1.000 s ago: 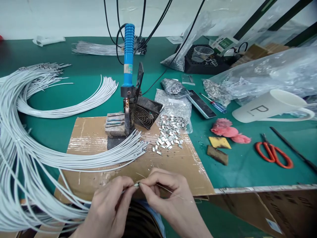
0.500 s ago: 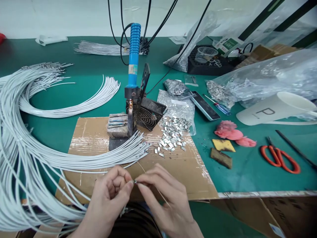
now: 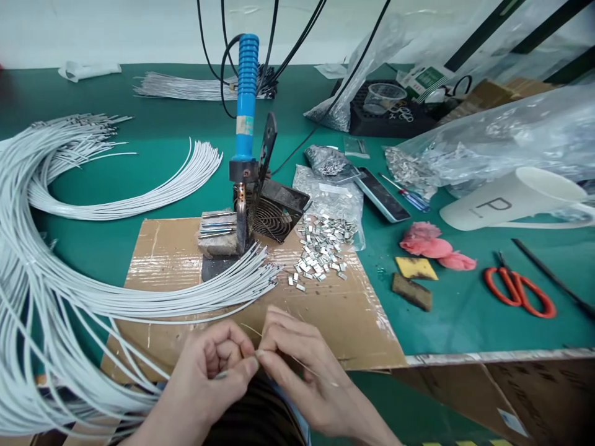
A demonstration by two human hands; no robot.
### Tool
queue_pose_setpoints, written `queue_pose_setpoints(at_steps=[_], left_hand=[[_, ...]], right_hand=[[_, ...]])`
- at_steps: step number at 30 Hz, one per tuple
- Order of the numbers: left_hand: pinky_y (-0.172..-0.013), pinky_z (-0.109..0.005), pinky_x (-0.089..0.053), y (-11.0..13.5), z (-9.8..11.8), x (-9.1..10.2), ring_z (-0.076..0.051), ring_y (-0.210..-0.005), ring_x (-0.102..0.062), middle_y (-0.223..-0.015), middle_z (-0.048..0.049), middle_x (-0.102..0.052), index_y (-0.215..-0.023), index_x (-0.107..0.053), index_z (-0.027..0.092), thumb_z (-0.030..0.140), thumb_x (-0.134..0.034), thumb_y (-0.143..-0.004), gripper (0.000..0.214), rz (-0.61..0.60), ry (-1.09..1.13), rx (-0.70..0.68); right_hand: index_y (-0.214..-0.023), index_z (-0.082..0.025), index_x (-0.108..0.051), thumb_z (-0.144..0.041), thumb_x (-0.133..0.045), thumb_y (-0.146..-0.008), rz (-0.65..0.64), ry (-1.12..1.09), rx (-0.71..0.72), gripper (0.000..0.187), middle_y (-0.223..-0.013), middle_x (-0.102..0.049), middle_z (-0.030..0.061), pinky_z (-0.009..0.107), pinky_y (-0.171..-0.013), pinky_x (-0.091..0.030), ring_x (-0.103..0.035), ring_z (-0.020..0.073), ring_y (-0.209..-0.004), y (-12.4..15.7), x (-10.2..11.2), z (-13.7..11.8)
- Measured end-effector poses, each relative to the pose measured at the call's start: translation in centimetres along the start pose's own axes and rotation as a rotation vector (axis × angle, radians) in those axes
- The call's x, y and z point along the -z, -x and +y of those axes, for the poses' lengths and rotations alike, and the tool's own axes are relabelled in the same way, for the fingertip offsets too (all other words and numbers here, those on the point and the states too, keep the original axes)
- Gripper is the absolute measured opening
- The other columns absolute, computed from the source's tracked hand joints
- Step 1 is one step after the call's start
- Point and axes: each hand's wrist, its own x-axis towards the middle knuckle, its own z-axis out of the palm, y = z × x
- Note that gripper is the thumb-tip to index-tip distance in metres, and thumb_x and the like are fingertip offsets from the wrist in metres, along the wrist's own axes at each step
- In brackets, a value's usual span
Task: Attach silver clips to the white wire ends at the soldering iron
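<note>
My left hand [image 3: 211, 371] and my right hand [image 3: 297, 365] meet at the near edge of a cardboard sheet [image 3: 353, 310]. Both are closed in a pinch on the end of one thin white wire [image 3: 223, 374]; a tiny metal piece seems to sit between the fingertips. A fan of white wires [image 3: 186, 297] lies just beyond my hands, its stripped ends pointing right. A heap of small metal terminals [image 3: 320, 251] lies on the cardboard beyond my right hand. A blue-handled soldering iron [image 3: 244, 99] stands upright in a holder beside a small black fan [image 3: 274, 214].
Large bundles of white wires [image 3: 37, 260] curve across the green table at left. At right lie orange scissors [image 3: 520, 292], a white mug [image 3: 511, 198] on its side, pink and yellow sponge bits [image 3: 423, 248], a phone [image 3: 383, 195], a screwdriver and plastic bags of parts [image 3: 502, 139].
My hands stay together on the wire end, with my left fingers curling tighter over it. The view shifted slightly; nothing else on the table moved.
</note>
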Motion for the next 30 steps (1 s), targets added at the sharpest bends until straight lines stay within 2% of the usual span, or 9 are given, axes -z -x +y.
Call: queue_pose_setpoints(at_steps=[4, 5, 7, 10, 15, 18, 21, 26, 30], left_hand=[[-0.047, -0.022, -0.009, 0.2, 0.5, 0.8, -0.007, -0.048, -0.015, -0.049, 0.012, -0.032, -0.068, -0.059, 0.018, 0.044, -0.083, -0.073, 0.036, 0.119, -0.009, -0.049], [-0.047, -0.022, -0.008, 0.2, 0.6, 0.9, -0.007, -0.048, -0.015, -0.049, 0.0119, -0.032, -0.068, -0.059, 0.018, 0.047, -0.084, -0.073, 0.038, 0.134, -0.003, -0.054], [-0.047, -0.022, -0.007, 0.2, 0.7, 1.0, -0.006, -0.047, -0.017, -0.049, 0.0113, -0.034, -0.068, -0.059, 0.018, 0.05, -0.085, -0.071, 0.041, 0.14, 0.006, -0.057], [-0.047, -0.022, -0.008, 0.1, 0.8, 0.7, -0.006, -0.048, -0.017, -0.049, 0.011, -0.036, -0.068, -0.059, 0.017, 0.051, -0.085, -0.07, 0.043, 0.147, 0.004, -0.053], [-0.049, -0.024, -0.01, 0.0, 1.0, 0.5, -0.007, -0.05, -0.018, -0.049, 0.0107, -0.037, -0.068, -0.06, 0.017, 0.048, -0.084, -0.072, 0.04, 0.163, 0.001, -0.085], [-0.049, -0.024, -0.012, 0.0, 1.0, 0.6, -0.007, -0.05, -0.019, -0.05, 0.0106, -0.038, -0.068, -0.06, 0.017, 0.048, -0.083, -0.074, 0.039, 0.167, 0.01, -0.094], [-0.049, -0.024, -0.011, -0.1, 0.9, 0.7, -0.007, -0.049, -0.019, -0.05, 0.0109, -0.038, -0.068, -0.06, 0.017, 0.046, -0.082, -0.074, 0.038, 0.167, 0.019, -0.088], [-0.048, -0.024, -0.01, -0.3, 0.9, 0.6, -0.007, -0.05, -0.017, -0.05, 0.011, -0.039, -0.069, -0.061, 0.017, 0.043, -0.082, -0.075, 0.035, 0.147, 0.025, -0.086], [-0.046, -0.023, -0.008, -0.2, 1.0, 0.6, -0.006, -0.047, -0.014, -0.049, 0.0118, -0.038, -0.068, -0.061, 0.017, 0.047, -0.084, -0.073, 0.038, 0.11, 0.076, -0.037]], right_hand=[[-0.067, -0.023, -0.045, -0.027, -0.037, -0.107, 0.393, 0.102, -0.154, 0.04, -0.061, -0.041, -0.0029, 0.027, -0.051, -0.037, -0.042, 0.0146, -0.055, 1.0, 2.1, 2.3], [-0.068, -0.024, -0.048, -0.029, -0.04, -0.107, 0.473, 0.146, -0.185, 0.04, -0.06, -0.041, -0.0036, 0.027, -0.051, -0.036, -0.041, 0.0144, -0.054, 1.1, 2.7, 3.0], [-0.076, -0.022, -0.064, -0.031, -0.057, -0.1, 0.534, 0.244, -0.253, 0.026, -0.069, -0.056, 0.0005, 0.029, -0.056, -0.041, -0.05, 0.0158, -0.06, 1.2, 3.7, 4.4], [-0.085, -0.02, -0.075, -0.035, -0.072, -0.087, 0.485, 0.369, -0.333, 0.015, -0.075, -0.066, 0.0037, 0.03, -0.058, -0.046, -0.057, 0.0179, -0.062, 0.8, 4.3, 5.8], [-0.074, -0.022, -0.073, -0.029, -0.066, -0.081, 0.373, 0.49, -0.428, 0.013, -0.057, -0.067, -0.0003, 0.029, -0.052, -0.048, -0.063, 0.0178, -0.05, 0.1, 3.9, 5.8], [-0.071, -0.022, -0.071, -0.024, -0.063, -0.075, 0.408, 0.546, -0.469, 0.009, -0.053, -0.069, -0.0005, 0.032, -0.051, -0.049, -0.067, 0.0207, -0.046, 0.4, 3.8, 5.1], [-0.074, -0.022, -0.073, -0.027, -0.066, -0.076, 0.467, 0.549, -0.478, 0.009, -0.054, -0.072, 0.0014, 0.033, -0.051, -0.052, -0.07, 0.0232, -0.047, 1.1, 3.9, 4.7], [-0.084, -0.021, -0.077, -0.038, -0.067, -0.089, 0.503, 0.424, -0.4, 0.02, -0.071, -0.078, 0.0056, 0.032, -0.056, -0.06, -0.073, 0.0215, -0.057, 1.9, 2.6, 3.9], [-0.086, -0.023, -0.082, -0.023, -0.071, -0.09, 0.345, 0.178, -0.203, 0.012, -0.074, -0.077, 0.0035, 0.024, -0.052, -0.056, -0.07, 0.0163, -0.059, 1.0, 0.2, 2.0]])
